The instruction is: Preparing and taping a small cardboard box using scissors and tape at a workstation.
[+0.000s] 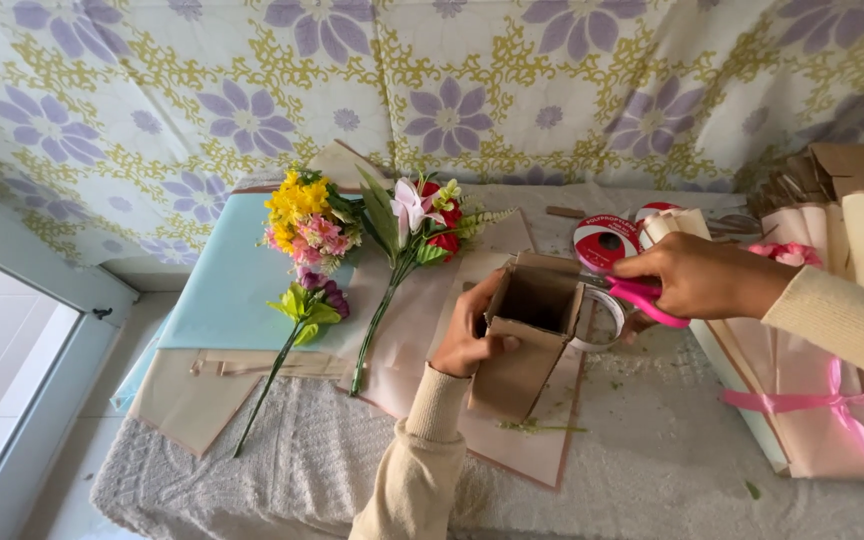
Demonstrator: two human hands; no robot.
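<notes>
A: Cardboard box (530, 335), open at the top, stands tilted on the pink paper sheet (542, 440) at the middle of the table; your left hand (469, 340) has it, fingers curled round the near wall with the thumb outside.

B: And my right?

A: Your right hand (697, 277) is closed through the handles of the pink scissors (642, 298), which meet the box's right edge. I can't tell how far the blades are open; the box wall hides them.

B: How do I cut it cleanly?

A: I'd judge you should keep the left grip firm and low, clear of the blades, and steady the box against the table. Mind the ribbon spool (604, 242) just behind, and the flowers (352, 235) to your left.
</notes>
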